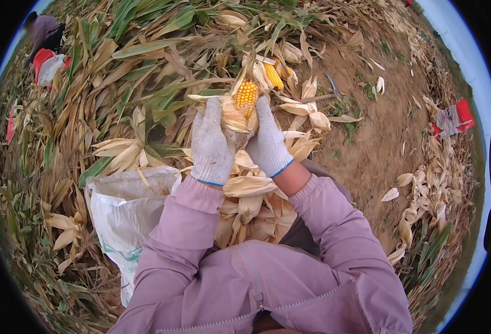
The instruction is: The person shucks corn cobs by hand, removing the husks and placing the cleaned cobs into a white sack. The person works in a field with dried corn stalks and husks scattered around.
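Both my hands wear pale knitted work gloves with blue cuff edges. Between them is a partly husked corn ear (245,94), its yellow kernels bare near the upper end and dry husk around the lower part. My left hand (213,142) grips the ear's husk from the left. On the opposite side, my right hand (268,140) holds it with the thumb raised along the kernels. Just beyond lies another corn ear (273,76) with some kernels exposed among husks. Loose dry husks (251,186) are heaped below my hands, in front of my body.
An open white woven sack (132,208) stands at my left. A sickle (327,94) with a wooden handle lies to the right, on bare soil (366,146). Cut corn stalks (162,46) cover the ground ahead. Red-and-white sacks (454,119) sit farther off; another person (45,31) bends at upper left.
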{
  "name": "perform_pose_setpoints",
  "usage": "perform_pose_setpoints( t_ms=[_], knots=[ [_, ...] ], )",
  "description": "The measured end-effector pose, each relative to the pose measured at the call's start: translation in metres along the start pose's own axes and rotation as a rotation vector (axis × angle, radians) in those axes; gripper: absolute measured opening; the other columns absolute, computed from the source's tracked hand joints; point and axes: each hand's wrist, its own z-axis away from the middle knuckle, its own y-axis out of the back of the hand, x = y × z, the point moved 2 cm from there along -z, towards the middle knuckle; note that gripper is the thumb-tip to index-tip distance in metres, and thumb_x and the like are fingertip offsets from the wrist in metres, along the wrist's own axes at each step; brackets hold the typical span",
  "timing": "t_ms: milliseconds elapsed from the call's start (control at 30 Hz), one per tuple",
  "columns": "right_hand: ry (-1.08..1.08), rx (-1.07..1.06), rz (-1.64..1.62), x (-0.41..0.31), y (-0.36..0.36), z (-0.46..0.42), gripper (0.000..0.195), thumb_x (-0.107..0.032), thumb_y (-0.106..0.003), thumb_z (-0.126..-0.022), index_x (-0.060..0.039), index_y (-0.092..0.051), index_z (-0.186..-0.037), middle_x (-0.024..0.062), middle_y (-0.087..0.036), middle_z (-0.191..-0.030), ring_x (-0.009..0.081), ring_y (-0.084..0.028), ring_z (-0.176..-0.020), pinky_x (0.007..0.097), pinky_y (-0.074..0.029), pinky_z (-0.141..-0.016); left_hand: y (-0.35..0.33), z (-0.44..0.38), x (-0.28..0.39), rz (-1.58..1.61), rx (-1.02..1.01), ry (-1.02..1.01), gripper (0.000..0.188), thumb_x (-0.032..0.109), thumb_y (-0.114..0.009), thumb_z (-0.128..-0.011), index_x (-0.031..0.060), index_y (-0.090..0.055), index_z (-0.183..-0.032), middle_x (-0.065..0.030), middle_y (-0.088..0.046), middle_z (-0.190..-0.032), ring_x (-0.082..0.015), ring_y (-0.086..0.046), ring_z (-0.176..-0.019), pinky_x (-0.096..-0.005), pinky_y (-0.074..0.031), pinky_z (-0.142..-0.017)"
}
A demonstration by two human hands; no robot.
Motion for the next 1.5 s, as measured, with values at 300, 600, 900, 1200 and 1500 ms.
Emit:
perform_pose_setpoints(
  t_ms=[300, 600, 900, 1200, 1500],
  knots=[
    [0.153, -0.069, 0.462, -0.016, 0.002, 0.004, 0.062, -0.033, -0.070, -0.102, -0.0004, -0.047, -0.150, 0.0091, -0.062, -0.134, 0.0165, -0.061, -0.119, 0.0321, -0.051, -0.102, -0.011, 0.015, 0.008, -0.149, -0.161, 0.009, 0.021, 0.022, -0.057, -0.110, 0.0044, -0.061, -0.120, -0.0037, -0.069, -0.107, -0.0108, -0.069, -0.091, -0.0270, -0.058, -0.072],
    [0.061, 0.150, 0.056, -0.061, 0.017, -0.024, 0.043, -0.043, -0.068, -0.103, -0.0084, -0.066, -0.129, 0.0070, -0.074, -0.111, 0.0226, -0.073, -0.092, 0.0401, -0.062, -0.082, -0.004, 0.050, 0.014, -0.698, -0.740, 0.191, 0.025, 0.018, -0.064, -0.104, -0.0006, -0.066, -0.122, -0.0032, -0.068, -0.107, -0.0082, -0.061, -0.095, -0.0257, -0.051, -0.084],
    [0.393, 0.099, 1.357, -0.088, 0.017, -0.008, 0.074, -0.049, -0.073, -0.092, 0.0071, -0.056, -0.137, 0.0197, -0.068, -0.123, 0.0292, -0.065, -0.114, 0.0378, -0.050, -0.099, 0.024, 0.012, 0.056, -0.961, -0.468, -0.137, 0.046, 0.042, -0.073, -0.098, 0.0009, -0.066, -0.117, -0.0029, -0.067, -0.098, -0.0123, -0.063, -0.093, -0.0293, -0.054, -0.081],
    [0.228, -0.536, 1.562, -0.062, -0.022, 0.025, 0.078, -0.048, -0.084, -0.083, -0.0023, -0.058, -0.141, 0.0210, -0.066, -0.128, 0.0352, -0.064, -0.121, 0.0413, -0.050, -0.104, 0.028, -0.008, 0.047, -1.214, -0.327, -0.393, 0.040, 0.038, -0.062, -0.104, -0.0005, -0.067, -0.112, -0.0193, -0.073, -0.102, -0.0336, -0.070, -0.091, -0.0427, -0.053, -0.081],
    [0.429, -0.313, 1.438, -0.066, -0.016, 0.014, 0.064, -0.034, -0.078, -0.090, 0.0002, -0.058, -0.140, 0.0179, -0.067, -0.133, 0.0277, -0.066, -0.123, 0.0379, -0.051, -0.108, 0.010, 0.012, 0.049, -0.737, 0.063, -0.159, 0.041, 0.042, -0.061, -0.107, 0.0019, -0.066, -0.098, -0.0034, -0.065, -0.086, -0.0110, -0.058, -0.066, -0.0272, -0.049, -0.058]
  ],
)
